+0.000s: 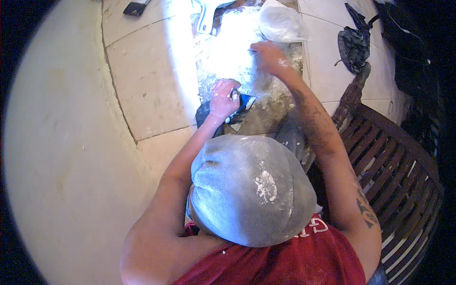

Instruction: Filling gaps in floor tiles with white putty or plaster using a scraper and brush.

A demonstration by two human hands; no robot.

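Neither of my own hands shows in the head view. A person in a grey, white-smeared cap (251, 190) and a red sleeveless top (275, 261) bends forward just in front of me, seen from above. That person's left hand (224, 99) is closed around something mostly hidden, beside a blue flat-edged piece (244, 102). Their right hand (271, 58) reaches to the white powdery material (237, 52), beside a clear plastic bag (282, 23) with white contents. Glare hides detail there. All this lies over a stained, powdered board (266, 116).
A pale wall (66, 156) runs along the left beside floor tiles (147, 80). A white handled tool (206, 16) lies at the far end, a dark block-like object (135, 8) left of it. At right stand a brown slatted bench (380, 156) and a crumpled black item (354, 47).
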